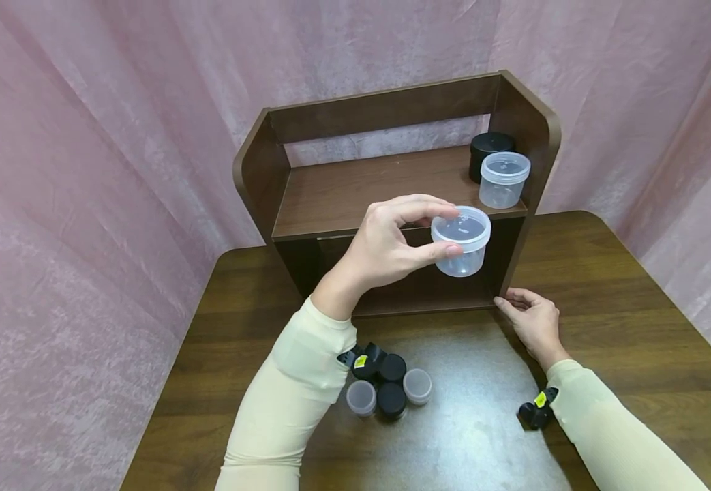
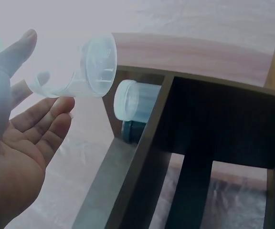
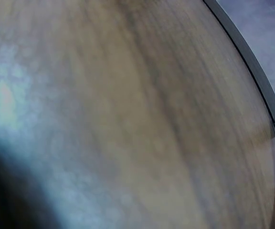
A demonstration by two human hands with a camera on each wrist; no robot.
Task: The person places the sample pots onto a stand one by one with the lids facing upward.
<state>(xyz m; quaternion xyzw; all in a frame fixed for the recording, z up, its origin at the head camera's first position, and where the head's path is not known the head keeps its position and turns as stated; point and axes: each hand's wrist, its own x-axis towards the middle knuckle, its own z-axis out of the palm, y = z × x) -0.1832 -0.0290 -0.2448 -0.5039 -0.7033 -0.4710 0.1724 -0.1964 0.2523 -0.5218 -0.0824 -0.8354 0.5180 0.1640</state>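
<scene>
My left hand (image 1: 392,245) holds a clear plastic jar with a clear lid (image 1: 461,240) between thumb and fingertips, in the air in front of the upper board of a small dark wooden shelf (image 1: 343,194). The left wrist view shows the same held jar (image 2: 87,69) at my fingertips (image 2: 56,112). On the upper board's right end stand another clear jar (image 1: 503,179) and a black jar (image 1: 490,146) behind it. My right hand (image 1: 530,320) rests flat on the table with its fingers touching the shelf's lower right corner.
Several small black and clear jars (image 1: 388,389) sit clustered on the brown table (image 1: 637,307) near my left forearm. Pink cloth (image 1: 85,170) hangs behind and to both sides. The right wrist view shows only blurred table surface (image 3: 128,114).
</scene>
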